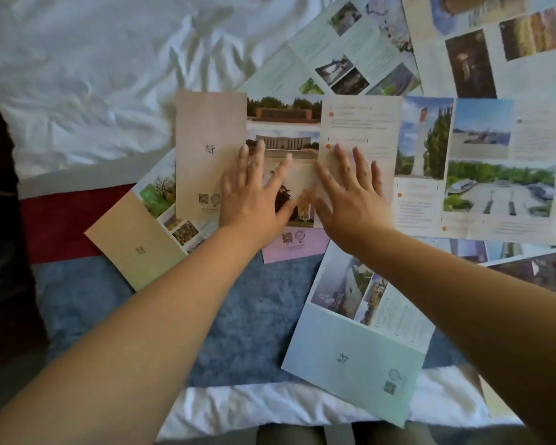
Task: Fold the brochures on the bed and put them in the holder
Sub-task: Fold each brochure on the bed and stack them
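Note:
A partly unfolded brochure (283,123) lies in the middle of the bed, with a beige panel on its left, photos of buildings in the middle and a text panel on its right. My left hand (254,191) lies flat on its middle panel, fingers spread. My right hand (350,191) presses flat on the right text panel beside it. Neither hand grips anything. Several other brochures lie around: a beige one (135,248) to the left, a pale blue one (360,345) near the front, a pink one (297,247) under my hands. No holder is in view.
Large unfolded brochures (501,168) cover the right side and the far right (344,56). A blue fluffy runner (238,316) and a red strip (58,226) cross the white sheet (93,75). The bed's left edge drops into dark floor.

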Demonstrator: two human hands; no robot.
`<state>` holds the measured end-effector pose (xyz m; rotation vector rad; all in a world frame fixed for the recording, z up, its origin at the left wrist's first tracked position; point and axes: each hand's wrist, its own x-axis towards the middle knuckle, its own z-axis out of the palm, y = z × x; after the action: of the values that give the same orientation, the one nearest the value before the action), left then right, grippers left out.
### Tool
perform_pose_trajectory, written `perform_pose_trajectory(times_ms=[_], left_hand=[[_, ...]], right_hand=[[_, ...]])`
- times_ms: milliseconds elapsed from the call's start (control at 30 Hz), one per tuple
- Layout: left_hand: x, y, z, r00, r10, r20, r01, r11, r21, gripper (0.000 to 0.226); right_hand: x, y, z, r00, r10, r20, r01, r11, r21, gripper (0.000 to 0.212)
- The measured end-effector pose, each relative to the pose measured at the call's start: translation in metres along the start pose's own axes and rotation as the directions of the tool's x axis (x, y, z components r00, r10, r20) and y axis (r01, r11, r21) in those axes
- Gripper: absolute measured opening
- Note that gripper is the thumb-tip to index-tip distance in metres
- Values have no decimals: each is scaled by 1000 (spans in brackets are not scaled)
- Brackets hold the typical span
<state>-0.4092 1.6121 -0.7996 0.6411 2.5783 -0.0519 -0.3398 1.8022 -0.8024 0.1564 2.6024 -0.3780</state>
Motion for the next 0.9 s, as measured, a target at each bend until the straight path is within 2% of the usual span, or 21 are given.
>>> perform_pose_trajectory(times_ms=[67, 300, 600, 733, 900], left_hand=[[8, -5, 13, 999, -11, -36, 10, 1000, -27, 78], [-18, 0, 71, 973, -52, -223, 29, 994, -103, 77], [-94, 20, 121, 963, -101, -249, 72, 990, -122, 76], [-116, 22, 129, 965, -84, -247, 58, 992, -114, 74], [-123, 16, 127, 955, -108, -275, 75, 989, -125, 76]], right_hand=[[1, 4, 16, 998, -8, 62, 8, 1000, 14, 71], [-26, 18, 48, 994, -104, 31, 106, 992, -75, 68], [-95, 12, 87, 987, -128, 102, 139, 984, -112, 72], [-115, 6, 99, 990, -137, 35, 140, 983, -116, 74], [-94, -6, 93, 992, -75, -101, 71, 996, -46, 75]])
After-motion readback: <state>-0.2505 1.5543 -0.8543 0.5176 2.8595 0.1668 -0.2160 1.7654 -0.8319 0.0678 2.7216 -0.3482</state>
